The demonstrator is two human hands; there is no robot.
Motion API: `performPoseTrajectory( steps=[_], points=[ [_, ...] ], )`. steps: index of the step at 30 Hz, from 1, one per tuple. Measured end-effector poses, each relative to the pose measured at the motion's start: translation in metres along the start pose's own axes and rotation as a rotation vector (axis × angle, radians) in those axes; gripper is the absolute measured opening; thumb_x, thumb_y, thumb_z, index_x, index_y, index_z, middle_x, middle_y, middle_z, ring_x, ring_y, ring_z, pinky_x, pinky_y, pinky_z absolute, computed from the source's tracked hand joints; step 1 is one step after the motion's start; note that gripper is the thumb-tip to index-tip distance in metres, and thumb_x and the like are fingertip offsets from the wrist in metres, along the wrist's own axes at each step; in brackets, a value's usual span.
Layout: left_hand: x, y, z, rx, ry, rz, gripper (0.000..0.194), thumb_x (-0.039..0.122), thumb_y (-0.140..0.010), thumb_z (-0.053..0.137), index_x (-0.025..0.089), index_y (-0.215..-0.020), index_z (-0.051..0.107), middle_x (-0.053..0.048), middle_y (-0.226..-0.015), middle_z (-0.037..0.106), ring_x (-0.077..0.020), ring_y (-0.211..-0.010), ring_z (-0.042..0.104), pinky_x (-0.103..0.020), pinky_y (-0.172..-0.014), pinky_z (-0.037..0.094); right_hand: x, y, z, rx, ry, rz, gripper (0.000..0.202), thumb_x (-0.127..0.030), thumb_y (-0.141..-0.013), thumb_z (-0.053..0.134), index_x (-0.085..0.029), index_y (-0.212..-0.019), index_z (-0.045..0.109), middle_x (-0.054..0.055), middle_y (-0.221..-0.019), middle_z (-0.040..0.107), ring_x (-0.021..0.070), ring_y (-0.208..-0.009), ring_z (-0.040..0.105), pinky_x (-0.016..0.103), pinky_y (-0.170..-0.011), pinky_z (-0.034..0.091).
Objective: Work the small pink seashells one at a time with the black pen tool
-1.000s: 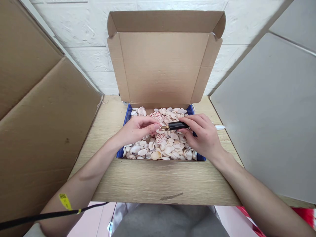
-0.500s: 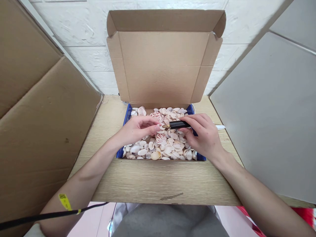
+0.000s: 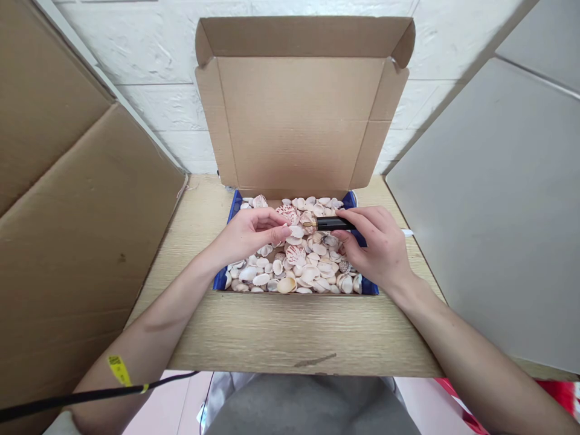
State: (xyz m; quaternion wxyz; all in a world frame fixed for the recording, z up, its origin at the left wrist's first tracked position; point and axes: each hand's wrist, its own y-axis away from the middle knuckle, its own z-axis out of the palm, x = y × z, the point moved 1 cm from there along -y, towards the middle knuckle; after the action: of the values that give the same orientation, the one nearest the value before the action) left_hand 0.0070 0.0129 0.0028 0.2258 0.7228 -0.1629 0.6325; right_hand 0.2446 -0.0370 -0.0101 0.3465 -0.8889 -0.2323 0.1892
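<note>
My left hand (image 3: 254, 232) is over the left half of an open box (image 3: 233, 208) and pinches a small white seashell (image 3: 296, 232) between thumb and fingertips. My right hand (image 3: 376, 241) grips a slim black mini drill (image 3: 335, 223) with a brass-coloured chuck, held nearly level and pointing left. A small gap separates the drill's tip from the shell; the thin bit itself is hard to make out. Beneath both hands lie many loose seashells (image 3: 312, 275), mostly white and cream. A red-striped scallop shell (image 3: 295, 254) lies among them.
The box's brown cardboard lid (image 3: 301, 121) stands upright against a white brick wall (image 3: 158, 109). Cardboard (image 3: 81, 229) walls the left side, a grey panel (image 3: 498, 211) the right. A black cable (image 3: 77, 397) with a yellow tag crosses the lower left. The wooden tabletop (image 3: 290, 332) carries the box.
My right hand has drawn the mini drill slightly to the right, away from the shell. My left hand has shifted a little left with the shell.
</note>
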Motion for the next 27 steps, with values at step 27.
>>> performPoseTrajectory(
  steps=[27],
  points=[
    [0.0017,-0.0002,-0.0006,0.064,-0.029,0.025,0.035,0.045,-0.072,0.076,0.013,-0.087,0.071,-0.004,-0.076,0.072,-0.0136,-0.067,0.065,-0.028,-0.067,0.054,-0.0038,-0.0013,-0.0023,0.025,0.034,-0.046,0.027,-0.025,-0.085,0.065,-0.022,-0.112,0.061,0.008,-0.094,0.069,0.0222,-0.082,0.063,0.038,-0.072,0.055]
  ],
)
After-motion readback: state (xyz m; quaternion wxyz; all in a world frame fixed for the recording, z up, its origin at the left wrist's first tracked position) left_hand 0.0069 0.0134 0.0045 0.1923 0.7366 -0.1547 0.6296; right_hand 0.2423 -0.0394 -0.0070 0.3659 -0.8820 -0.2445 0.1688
